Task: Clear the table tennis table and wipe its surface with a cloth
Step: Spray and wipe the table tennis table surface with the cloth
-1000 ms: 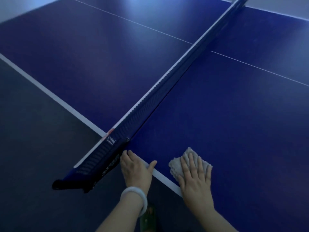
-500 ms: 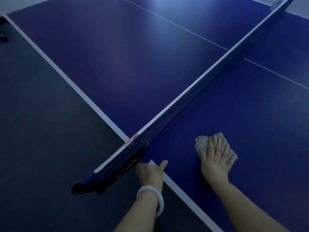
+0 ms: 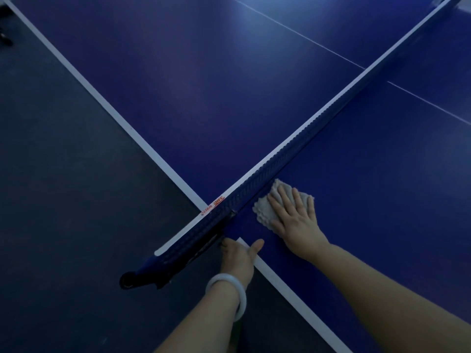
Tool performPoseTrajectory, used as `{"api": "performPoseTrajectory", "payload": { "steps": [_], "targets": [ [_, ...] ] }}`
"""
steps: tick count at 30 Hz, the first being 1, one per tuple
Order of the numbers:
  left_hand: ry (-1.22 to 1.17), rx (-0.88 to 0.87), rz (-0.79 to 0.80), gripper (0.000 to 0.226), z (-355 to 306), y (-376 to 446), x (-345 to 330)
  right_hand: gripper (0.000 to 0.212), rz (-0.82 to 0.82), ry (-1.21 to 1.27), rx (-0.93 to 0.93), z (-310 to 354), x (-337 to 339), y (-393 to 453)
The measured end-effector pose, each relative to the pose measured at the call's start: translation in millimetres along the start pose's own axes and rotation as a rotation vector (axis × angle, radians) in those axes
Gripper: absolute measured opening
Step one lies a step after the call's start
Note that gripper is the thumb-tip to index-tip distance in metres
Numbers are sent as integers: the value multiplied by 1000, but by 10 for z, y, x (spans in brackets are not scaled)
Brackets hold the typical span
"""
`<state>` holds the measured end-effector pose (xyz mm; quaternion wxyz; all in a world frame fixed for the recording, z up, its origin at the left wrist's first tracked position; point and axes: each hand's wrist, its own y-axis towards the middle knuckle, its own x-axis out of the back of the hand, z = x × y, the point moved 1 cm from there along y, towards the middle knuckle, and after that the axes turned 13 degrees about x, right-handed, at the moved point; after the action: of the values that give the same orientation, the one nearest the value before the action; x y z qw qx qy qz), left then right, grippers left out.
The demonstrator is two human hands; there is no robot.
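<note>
Cloth (image 3: 265, 210) lies under flat right hand (image 3: 295, 220); left hand (image 3: 239, 256) grips table (image 3: 382, 200) edge.

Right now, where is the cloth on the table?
In the head view the cloth lies flat under the right hand, on the blue table just right of the net, near its clamp end.

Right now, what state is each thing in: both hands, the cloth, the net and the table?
Right hand: fingers straight, pressing flat on the cloth.
Cloth: crumpled, flat on the table, touching the net's base.
Left hand: resting on the table edge beside the net clamp, thumb out; other fingers hidden.
Net: upright, stretched across the table.
Table: bare blue surface apart from the cloth.
</note>
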<state>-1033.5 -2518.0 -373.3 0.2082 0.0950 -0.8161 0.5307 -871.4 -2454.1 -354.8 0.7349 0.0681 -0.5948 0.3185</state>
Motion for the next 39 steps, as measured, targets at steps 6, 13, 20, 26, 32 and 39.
{"api": "performPoseTrajectory", "payload": {
  "steps": [6, 13, 20, 26, 32, 39],
  "targets": [
    [65, -32, -17, 90, 11, -26, 30, 60, -80, 108, -369, 29, -13, 124],
    [72, -51, 18, 84, 10, -7, 58, 60, -82, 16, -119, 237, -211, -381],
    [49, -32, 59, 83, -22, -78, 104, 60, -182, 201, -822, 186, -269, -837],
    [348, 43, 30, 84, -122, -212, 244, 60, -206, -9, -415, 718, -537, -1026],
    [822, -596, -313, 61, -33, -627, 95, 65, -220, 22, -694, 363, -770, -1992],
    [894, -932, -229, 71, 5, -905, -538, 62, -246, 137, -1018, 520, -794, -1985]
  ]
}}
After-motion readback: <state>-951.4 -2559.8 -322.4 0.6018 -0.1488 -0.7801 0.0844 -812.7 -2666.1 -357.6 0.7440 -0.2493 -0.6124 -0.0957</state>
